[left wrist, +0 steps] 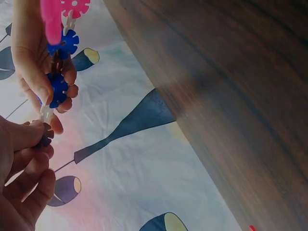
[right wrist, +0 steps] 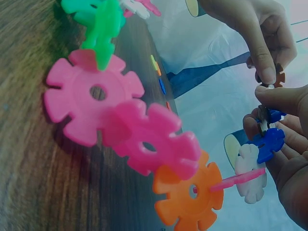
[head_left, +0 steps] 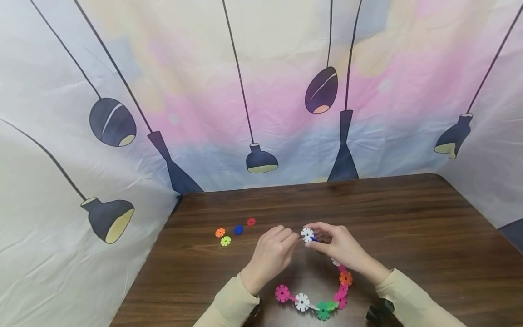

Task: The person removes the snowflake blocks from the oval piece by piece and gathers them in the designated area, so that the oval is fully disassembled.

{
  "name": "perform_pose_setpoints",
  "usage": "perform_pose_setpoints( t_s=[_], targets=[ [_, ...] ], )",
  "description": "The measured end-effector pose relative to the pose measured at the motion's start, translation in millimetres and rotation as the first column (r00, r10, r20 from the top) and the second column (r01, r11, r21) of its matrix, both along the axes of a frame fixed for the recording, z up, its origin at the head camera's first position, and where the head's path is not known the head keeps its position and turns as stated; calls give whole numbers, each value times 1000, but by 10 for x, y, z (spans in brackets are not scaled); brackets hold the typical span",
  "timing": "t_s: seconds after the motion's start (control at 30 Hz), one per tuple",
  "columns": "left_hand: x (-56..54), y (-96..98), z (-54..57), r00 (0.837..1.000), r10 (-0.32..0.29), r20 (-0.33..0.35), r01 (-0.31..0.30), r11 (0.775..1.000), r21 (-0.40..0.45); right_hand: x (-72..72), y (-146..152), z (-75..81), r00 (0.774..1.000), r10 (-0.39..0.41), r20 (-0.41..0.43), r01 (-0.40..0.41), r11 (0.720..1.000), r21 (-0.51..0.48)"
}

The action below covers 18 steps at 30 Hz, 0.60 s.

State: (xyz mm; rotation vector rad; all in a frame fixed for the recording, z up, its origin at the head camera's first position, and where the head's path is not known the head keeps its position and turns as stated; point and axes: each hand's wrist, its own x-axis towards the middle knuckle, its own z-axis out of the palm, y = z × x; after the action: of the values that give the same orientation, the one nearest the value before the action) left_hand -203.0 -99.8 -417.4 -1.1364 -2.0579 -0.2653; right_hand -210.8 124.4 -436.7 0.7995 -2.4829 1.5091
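Note:
My left hand [head_left: 273,253] pinches a dark brown notched disc [left wrist: 46,137] between thumb and fingers. It meets the edge of a white notched disc [head_left: 307,235] at the end of a linked chain. My right hand [head_left: 345,250] grips that end, its thumb and fingers around the white disc and a blue disc [left wrist: 58,91]. From there the chain hangs down and curves over the table: another blue disc [right wrist: 270,143], a white one [right wrist: 250,173], an orange one [head_left: 345,278], pink ones, green ones [head_left: 323,310], a white one [head_left: 302,302] and a pink end disc [head_left: 282,293].
Loose discs lie on the brown wooden table [head_left: 196,272] left of the hands: orange [head_left: 220,232], yellow-green [head_left: 225,241], blue [head_left: 238,230] and red [head_left: 251,221]. A cloth backdrop [head_left: 286,127] printed with lamps stands behind and beside the table.

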Motion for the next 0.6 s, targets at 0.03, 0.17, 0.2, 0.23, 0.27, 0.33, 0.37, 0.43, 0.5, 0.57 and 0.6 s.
perform_pose_setpoints(
  t_s=[0.03,0.17,0.2,0.23,0.27,0.33,0.37,0.43,0.5,0.57,0.6],
  targets=[
    [7,4,-1,1000,6,-1,-6,1000,-3,0,0,-4,1000,-1,-2,1,1000,0],
    [14,9,-4,1000,17,-3,-17,1000,-3,-7,4,-13,1000,1,-1,-1,1000,10],
    [16,8,4,1000,13,17,-13,1000,4,-8,5,-13,1000,5,2,-5,1000,11],
    [18,4,14,999,3,49,-4,1000,15,-6,8,-12,1000,11,7,-11,1000,12],
    [13,-1,25,997,-13,77,11,1000,29,-3,14,-11,1000,18,10,-18,1000,11],
    [-1,-16,48,988,-54,143,45,997,59,4,23,-10,999,34,28,-35,999,7],
    [-7,-23,58,981,-73,178,61,995,74,8,28,-7,998,42,35,-43,999,6],
    [-22,-37,76,965,-105,239,84,992,95,16,33,-3,997,58,51,-58,998,4],
    [-33,-53,84,953,-121,278,97,991,96,23,33,4,995,71,66,-72,997,3],
    [-37,-70,90,945,-124,304,101,991,91,33,29,13,994,82,76,-83,997,6],
    [-37,-77,93,942,-122,311,100,991,86,37,24,15,993,84,81,-85,996,8]
  ],
)
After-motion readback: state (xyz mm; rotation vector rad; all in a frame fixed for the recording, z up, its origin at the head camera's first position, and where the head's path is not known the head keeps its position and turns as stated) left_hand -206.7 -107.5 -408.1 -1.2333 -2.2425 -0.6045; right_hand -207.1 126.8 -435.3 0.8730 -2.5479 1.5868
